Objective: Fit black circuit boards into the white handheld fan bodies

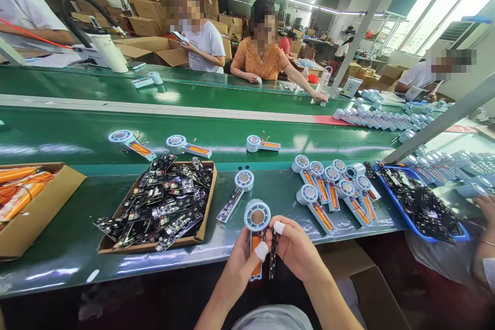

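Note:
My left hand point(240, 263) grips a small fan body point(257, 216) with a round white head and an orange battery in its handle, held upright over the table's near edge. My right hand point(296, 247) pinches a narrow black circuit board point(273, 252) right beside the handle. White finger cots cover a left fingertip and a right fingertip. A cardboard tray point(204, 216) heaped with black circuit boards lies to the left. One fan with its board point(236, 193) lies just ahead of my hands.
Several assembled fan bodies point(332, 188) lie to the right, next to a blue tray point(415, 224) of boards. A box of orange batteries point(46, 206) sits at far left. Three fans point(187, 145) ride the green belt. People work across the belt; another person's arm point(485, 240) is at right.

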A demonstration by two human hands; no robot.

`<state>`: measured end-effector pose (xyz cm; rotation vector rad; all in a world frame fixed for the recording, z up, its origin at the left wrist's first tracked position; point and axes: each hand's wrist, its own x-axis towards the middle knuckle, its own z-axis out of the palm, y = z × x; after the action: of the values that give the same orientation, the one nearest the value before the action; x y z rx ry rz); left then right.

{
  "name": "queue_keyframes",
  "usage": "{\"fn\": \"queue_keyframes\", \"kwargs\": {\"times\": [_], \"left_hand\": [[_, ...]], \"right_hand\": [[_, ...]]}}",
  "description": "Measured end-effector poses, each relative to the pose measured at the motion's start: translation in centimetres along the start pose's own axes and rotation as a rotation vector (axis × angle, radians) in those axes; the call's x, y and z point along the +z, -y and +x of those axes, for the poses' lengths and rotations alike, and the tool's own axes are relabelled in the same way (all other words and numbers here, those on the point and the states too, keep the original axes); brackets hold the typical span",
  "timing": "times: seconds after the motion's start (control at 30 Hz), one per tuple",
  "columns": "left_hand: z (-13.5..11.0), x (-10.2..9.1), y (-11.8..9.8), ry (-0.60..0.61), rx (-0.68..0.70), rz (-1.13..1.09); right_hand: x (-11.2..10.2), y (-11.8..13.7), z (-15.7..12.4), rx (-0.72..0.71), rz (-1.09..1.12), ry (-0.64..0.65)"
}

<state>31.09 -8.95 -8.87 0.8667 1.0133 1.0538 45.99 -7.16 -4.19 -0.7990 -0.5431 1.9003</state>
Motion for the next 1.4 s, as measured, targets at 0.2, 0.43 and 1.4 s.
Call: {"fn": "queue_keyframes", "kwargs": {"times": [0.2, 0.43, 1.4], "left_hand": [[0.8, -0.4, -0.1, -0.054, 0.146, 0.346], [0.0, 0.1, -0.5, -0.217, 0.139, 0.429], [-0.3, 0.7, -0.6, -0.264, -0.052, 0.329]], "right_hand": [[-0.4, 0.2, -0.2, -0.059, -0.208, 0.01], [-0.9, 0.7, -0.4, -0.289, -1.188, -0.218], [-0.3, -2.5, -2.8, -0.263, -0.817, -0.127]]}}
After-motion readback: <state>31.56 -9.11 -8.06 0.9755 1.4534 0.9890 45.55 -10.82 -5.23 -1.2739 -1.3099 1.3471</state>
